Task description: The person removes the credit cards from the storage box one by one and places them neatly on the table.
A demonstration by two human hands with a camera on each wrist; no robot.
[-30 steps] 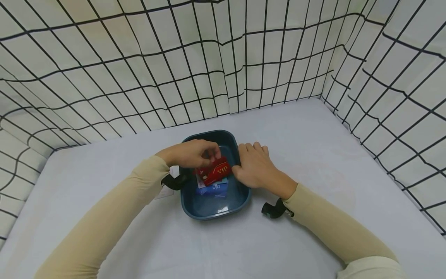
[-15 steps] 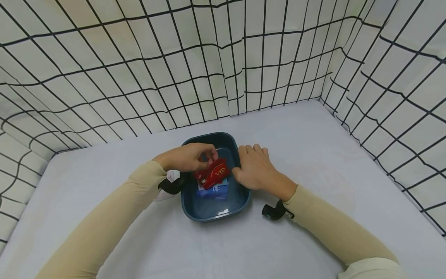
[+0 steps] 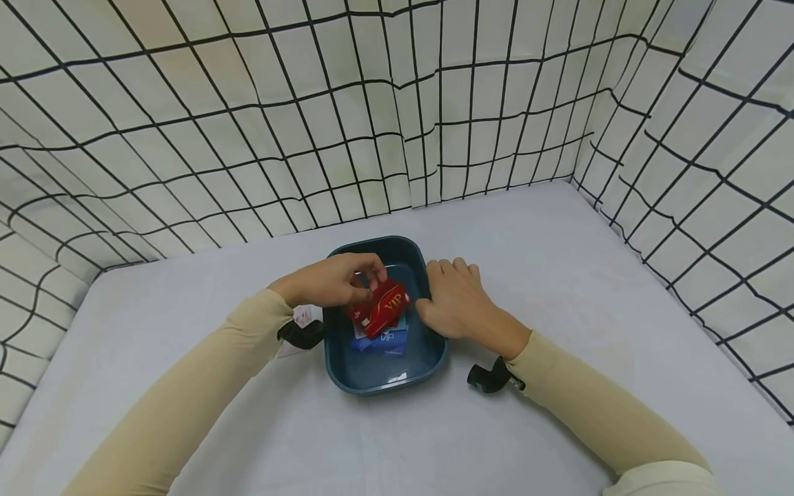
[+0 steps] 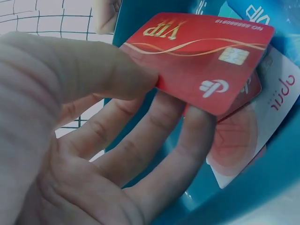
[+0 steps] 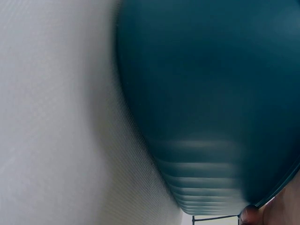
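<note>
In the head view, my left hand [image 3: 338, 279] reaches into a dark teal plastic basin [image 3: 378, 377] from its left side. Its thumb and fingers pinch a red VIP card [image 4: 197, 56] by one edge, thumb on top and fingers beneath. Under that card lie another red card [image 4: 247, 96], a white card [image 4: 241, 140] with a pink circle, and a blue VIP card [image 3: 386, 341]. My right hand [image 3: 455, 300] grips the basin's right rim, thumb on the inner side. One fingertip [image 5: 251, 214] shows at the rim in the right wrist view.
Partly hidden by the left wrist camera [image 3: 302, 334], a pale card [image 3: 305, 315] lies on the white tabletop [image 3: 496, 441] left of the basin. A black wire grid [image 3: 298, 158] backed with white cloth encloses the far and right sides.
The red card has tilted and shifted slightly in my left hand, which has drawn back a little to the left. The right hand keeps its place on the rim.
</note>
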